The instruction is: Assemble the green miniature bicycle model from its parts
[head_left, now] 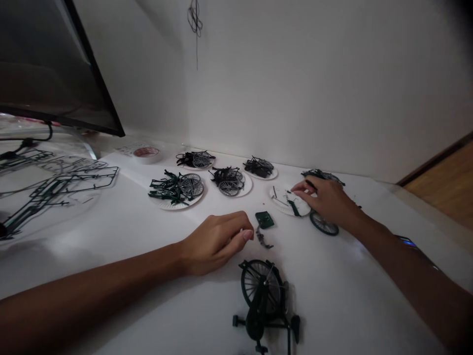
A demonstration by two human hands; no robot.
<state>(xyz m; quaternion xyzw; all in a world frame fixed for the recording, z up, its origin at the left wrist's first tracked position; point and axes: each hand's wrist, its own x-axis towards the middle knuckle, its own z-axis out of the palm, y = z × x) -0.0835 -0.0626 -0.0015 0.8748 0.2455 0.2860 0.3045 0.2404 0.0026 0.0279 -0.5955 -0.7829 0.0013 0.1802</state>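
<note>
My left hand point(218, 241) rests on the white table, fingers curled into a loose fist with nothing showing in it. Just beyond its fingertips lie a small green flat piece point(264, 219) and a curved grey part point(264, 238). Over a paper plate point(281, 209) with a few small parts, my right hand point(321, 195) has its thumb and fingers pinched together; whatever is between them is too small to name. A loose model wheel point(324, 223) lies under that wrist. Closest to me is a partly built dark green model bicycle point(262, 301), with a wheel, frame and pedals.
Several paper plates with model bicycle parts point(177, 190) stand along the wall. At left are plastic part frames point(62, 187), a tape roll point(146, 154) and a monitor point(55, 64). A phone point(410, 242) lies beside my right forearm.
</note>
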